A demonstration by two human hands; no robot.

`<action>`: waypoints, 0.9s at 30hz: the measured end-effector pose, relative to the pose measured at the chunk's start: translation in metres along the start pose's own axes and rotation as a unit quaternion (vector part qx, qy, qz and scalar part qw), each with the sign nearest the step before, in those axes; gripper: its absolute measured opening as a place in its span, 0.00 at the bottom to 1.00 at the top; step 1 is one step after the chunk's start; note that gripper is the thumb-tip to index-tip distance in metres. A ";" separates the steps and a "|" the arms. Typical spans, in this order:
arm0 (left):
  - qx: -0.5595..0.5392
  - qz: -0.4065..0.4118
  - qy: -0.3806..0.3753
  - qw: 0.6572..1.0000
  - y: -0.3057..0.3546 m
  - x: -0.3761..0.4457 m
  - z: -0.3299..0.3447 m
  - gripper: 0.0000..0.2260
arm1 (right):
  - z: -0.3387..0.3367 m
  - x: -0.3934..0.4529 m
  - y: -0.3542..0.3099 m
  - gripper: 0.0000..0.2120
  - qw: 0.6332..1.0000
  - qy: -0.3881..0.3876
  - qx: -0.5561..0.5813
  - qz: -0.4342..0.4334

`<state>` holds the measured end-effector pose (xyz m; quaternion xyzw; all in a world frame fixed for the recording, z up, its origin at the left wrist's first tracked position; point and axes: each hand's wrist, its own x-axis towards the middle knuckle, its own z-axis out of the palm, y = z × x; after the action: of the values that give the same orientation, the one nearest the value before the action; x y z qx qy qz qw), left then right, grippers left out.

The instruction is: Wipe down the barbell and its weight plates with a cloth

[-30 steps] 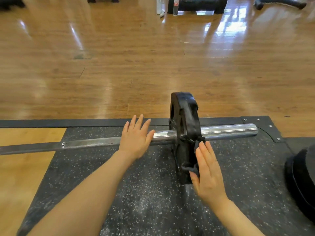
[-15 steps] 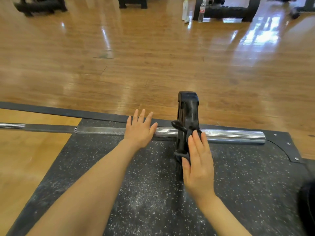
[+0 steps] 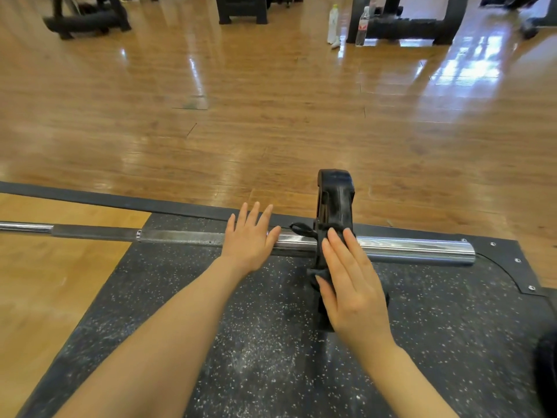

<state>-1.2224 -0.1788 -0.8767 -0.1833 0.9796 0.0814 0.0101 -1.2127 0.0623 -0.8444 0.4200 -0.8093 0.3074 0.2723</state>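
Chrome bar [image 3: 407, 247] lying across speckled mat [image 3: 256, 342], sleeve end stopping short of mat's bolted right corner. Black plate [image 3: 334, 200] upright on bar, seen edge-on. Left hand [image 3: 248, 239] flat on bar just left of plate, fingers straight and spread. Right hand [image 3: 349, 285] flat too, fingers straight, pressing dark cloth [image 3: 316, 274] against plate's near face. Wide bare wood floor [image 3: 271, 116] beyond mat's far edge; two bottles [image 3: 361, 27] and rack feet well off.

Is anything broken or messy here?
Nothing looks broken. The weight plate shows whitish smears, and pale dusty streaks mark the black mat in front of it. Two bottles stand on the floor far off.
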 end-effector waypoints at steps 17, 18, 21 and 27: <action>-0.006 -0.007 0.003 1.000 0.001 -0.017 0.000 0.29 | -0.046 -0.032 0.066 0.23 0.941 0.007 0.067 0.333; -0.006 -0.007 0.007 1.000 0.001 -0.019 0.000 0.29 | -0.046 -0.024 0.074 0.22 0.937 -0.002 0.062 0.344; -0.010 -0.004 0.017 1.000 0.001 -0.023 0.003 0.29 | -0.036 0.005 0.084 0.22 0.942 -0.043 0.057 0.329; -0.010 -0.002 0.012 1.000 0.002 -0.033 0.002 0.29 | 0.009 0.029 0.076 0.21 0.953 -0.189 0.041 0.235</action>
<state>-1.1927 -0.1648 -0.8768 -0.1862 0.9785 0.0888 -0.0037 -1.2933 0.0757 -0.8503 0.2792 -0.9084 0.3108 0.0169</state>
